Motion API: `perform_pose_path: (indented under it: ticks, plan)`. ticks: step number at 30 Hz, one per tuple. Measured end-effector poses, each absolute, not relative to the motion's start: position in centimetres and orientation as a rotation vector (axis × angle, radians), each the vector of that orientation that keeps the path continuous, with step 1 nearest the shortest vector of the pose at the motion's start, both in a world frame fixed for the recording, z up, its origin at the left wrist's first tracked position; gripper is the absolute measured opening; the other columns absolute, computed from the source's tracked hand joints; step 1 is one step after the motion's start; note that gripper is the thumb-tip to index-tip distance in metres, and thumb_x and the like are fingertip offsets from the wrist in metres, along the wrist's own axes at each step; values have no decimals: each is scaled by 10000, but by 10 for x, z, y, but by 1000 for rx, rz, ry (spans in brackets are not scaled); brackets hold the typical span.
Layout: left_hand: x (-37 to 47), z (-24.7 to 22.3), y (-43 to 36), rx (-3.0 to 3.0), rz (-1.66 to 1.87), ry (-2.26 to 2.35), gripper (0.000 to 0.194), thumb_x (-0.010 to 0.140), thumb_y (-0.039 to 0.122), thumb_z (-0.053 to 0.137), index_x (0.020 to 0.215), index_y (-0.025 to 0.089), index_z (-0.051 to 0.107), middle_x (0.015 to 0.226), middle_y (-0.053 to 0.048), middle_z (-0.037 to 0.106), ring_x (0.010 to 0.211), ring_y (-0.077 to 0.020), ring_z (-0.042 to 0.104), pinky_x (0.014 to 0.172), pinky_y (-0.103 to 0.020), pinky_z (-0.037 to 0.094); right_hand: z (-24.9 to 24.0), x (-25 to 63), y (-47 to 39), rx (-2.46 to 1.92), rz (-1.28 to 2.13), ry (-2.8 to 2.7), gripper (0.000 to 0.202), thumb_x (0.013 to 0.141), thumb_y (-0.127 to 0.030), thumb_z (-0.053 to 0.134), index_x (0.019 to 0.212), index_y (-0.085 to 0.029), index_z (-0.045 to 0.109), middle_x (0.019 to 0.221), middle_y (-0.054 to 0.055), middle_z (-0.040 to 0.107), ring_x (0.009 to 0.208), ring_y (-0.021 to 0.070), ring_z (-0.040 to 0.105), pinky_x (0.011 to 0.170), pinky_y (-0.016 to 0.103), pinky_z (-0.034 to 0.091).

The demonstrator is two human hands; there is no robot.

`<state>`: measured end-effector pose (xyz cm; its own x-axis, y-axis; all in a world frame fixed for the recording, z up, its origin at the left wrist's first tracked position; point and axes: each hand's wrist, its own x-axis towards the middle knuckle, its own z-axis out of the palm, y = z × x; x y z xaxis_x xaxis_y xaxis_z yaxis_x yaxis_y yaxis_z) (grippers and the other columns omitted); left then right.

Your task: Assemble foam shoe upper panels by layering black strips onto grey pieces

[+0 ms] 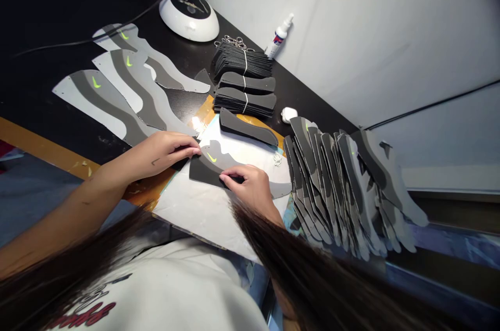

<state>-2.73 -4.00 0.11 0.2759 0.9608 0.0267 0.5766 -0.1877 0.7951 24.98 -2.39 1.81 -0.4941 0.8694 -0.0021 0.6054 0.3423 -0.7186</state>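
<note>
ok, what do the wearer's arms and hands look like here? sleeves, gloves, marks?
Both hands bare, no gloves, rings or watch in view. The left hand has a small dark mark on its back, and the forearm is bare with no sleeve showing. The right hand is bare too, its wrist hidden behind long dark hair.

A flat grey panel (234, 162) with a lime swoosh and a black piece (205, 172) at its seven o'clock edge lies on white paper.

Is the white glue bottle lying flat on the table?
No, the glue bottle leans tilted against the wall behind the bundled black pieces.
</note>
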Motion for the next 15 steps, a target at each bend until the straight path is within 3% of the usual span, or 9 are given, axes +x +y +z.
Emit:
perform_pose_path:
  ticks: [5, 9, 13, 15]
  plan:
    - [-24, 9, -44, 1887, 805, 1441, 388, 1048, 530, 553, 1005, 206, 762, 992, -48, 760, 894, -201, 674, 774, -287, 472, 18, 250, -24, -1318, 950, -2231, 105, 879, -211, 803, 852, -304, 846, 873, -25, 835, 834, 192, 760, 788, 312, 559]
    - [-22, 27, -54, 1934, 1028, 1607, 263, 1058, 412, 566, 1027, 223, 746, 996, -42, 740, 869, -195, 647, 755, -319, 472, 16, 250, -23, -1319, 944, -2221, 100, 870, -219, 802, 845, -305, 847, 858, -20, 832, 809, 196, 756, 765, 320, 556]
    - [-14, 31, -82, 2189, 1068, 1628, 187, 1043, 286, 574, 1104, 259, 749, 1038, -48, 752, 960, -241, 662, 891, -395, 502, 12, 251, -24, -1302, 948, -2200, 105, 863, -217, 798, 836, -306, 846, 839, -20, 828, 786, 196, 751, 747, 322, 545]
    - [-5, 22, -100, 2273, 1005, 1646, 226, 1033, 247, 580, 1208, 253, 722, 1161, -69, 745, 1048, -262, 670, 950, -417, 516, 10, 251, -24, -1293, 954, -2192, 104, 859, -211, 795, 835, -300, 844, 825, -20, 825, 770, 195, 746, 740, 325, 537]
